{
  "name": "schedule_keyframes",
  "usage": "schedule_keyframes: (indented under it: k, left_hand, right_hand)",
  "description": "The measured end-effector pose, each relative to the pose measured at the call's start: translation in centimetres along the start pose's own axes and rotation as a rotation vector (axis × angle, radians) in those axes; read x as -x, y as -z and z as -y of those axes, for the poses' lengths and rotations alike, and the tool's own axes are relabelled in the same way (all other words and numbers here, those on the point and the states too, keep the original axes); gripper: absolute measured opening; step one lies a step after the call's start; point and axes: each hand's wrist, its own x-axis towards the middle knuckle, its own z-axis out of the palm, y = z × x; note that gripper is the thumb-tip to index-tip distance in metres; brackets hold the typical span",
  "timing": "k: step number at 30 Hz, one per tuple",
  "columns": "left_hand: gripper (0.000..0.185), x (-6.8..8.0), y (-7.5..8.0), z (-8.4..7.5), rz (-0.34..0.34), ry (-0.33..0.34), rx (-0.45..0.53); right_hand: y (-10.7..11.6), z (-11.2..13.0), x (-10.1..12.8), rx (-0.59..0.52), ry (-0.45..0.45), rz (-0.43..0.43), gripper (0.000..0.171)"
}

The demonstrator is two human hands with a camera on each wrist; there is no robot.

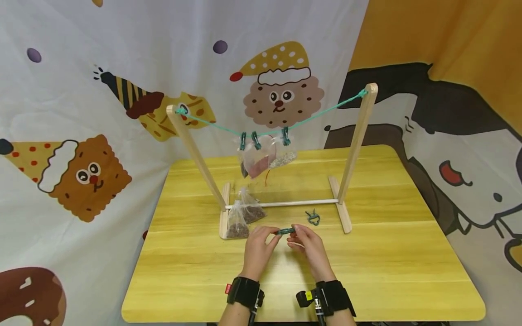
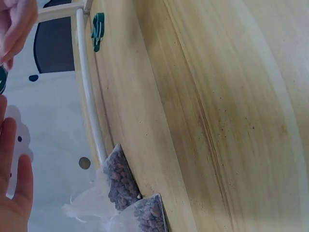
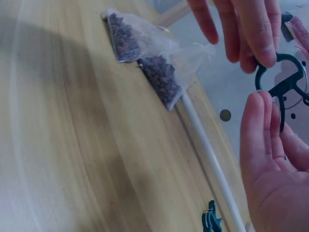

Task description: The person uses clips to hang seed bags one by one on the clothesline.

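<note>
A dark green clip (image 1: 285, 231) is held over the front of the yellow table (image 1: 383, 253) between both hands. My left hand (image 1: 274, 234) pinches its left end and my right hand (image 1: 296, 231) grips its right end. In the right wrist view the clip (image 3: 284, 86) shows its wire loop, with the left hand's fingertips (image 3: 263, 55) above it and the right hand's fingers (image 3: 258, 125) in front of it. The left wrist view catches only the left palm (image 2: 12, 193) and the edge of the right hand's fingers (image 2: 14, 24).
A wooden rack (image 1: 359, 145) carries a green string (image 1: 318, 115) with three clips (image 1: 255, 140) holding small bags (image 1: 265, 158). Two bags of dark grains (image 1: 244, 215) lie by its left foot. A spare green clip (image 1: 313, 218) lies near the crossbar (image 1: 297, 203).
</note>
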Motion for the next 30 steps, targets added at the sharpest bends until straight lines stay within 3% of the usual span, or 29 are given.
schedule_keyframes:
  k: [3,5,6,9,13,19,30]
  left_hand:
    - [0.014,0.3,0.2,0.0,0.013,0.042,0.012]
    - [0.014,0.5,0.4,-0.1,0.021,0.07,0.02]
    - [0.014,0.6,0.5,-0.1,0.025,0.078,0.022]
    - [0.015,0.7,0.7,-0.2,0.041,0.086,0.03]
    - [0.017,0.6,0.9,-0.5,0.032,0.076,0.04]
    - [0.018,0.6,1.4,-0.6,0.011,0.081,0.075]
    - [0.017,1.0,1.5,-0.2,0.006,0.143,0.086]
  right_hand:
    - [-0.6,1.5,1.2,0.066,0.012,0.051,0.047]
    - [-1.8,4.0,2.5,0.117,0.005,0.061,0.049]
    - [-2.0,4.1,2.5,0.155,-0.027,0.045,0.051]
    - [-4.1,8.4,4.4,0.215,-0.095,0.033,0.052]
    - [-5.8,11.3,5.5,0.284,-0.16,0.079,0.049]
    - [-6.2,10.4,5.0,0.321,-0.182,0.096,0.042]
    - [-5.7,8.6,4.8,0.325,-0.173,0.091,0.051]
